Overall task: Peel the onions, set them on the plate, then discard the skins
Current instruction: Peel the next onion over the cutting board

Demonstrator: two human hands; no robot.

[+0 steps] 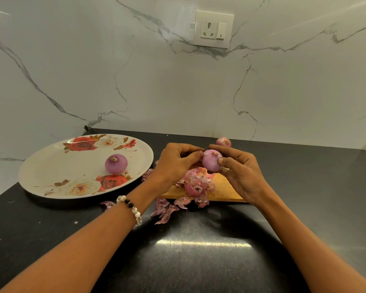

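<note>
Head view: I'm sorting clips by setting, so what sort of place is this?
Likely a home kitchen: a dark counter against a marble wall with a socket, and onions being peeled over a board.

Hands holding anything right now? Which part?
Both hands hold one peeled onion: right hand grips its right side, left hand pinches its upper left.

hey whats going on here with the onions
A person is peeling onions at a black counter. Both hands hold one onion above a wooden cutting board: the right hand grips it, the left hand pinches at its top. One peeled onion already sits on the floral plate. Another onion waits behind, and skins litter the board and counter.
</note>
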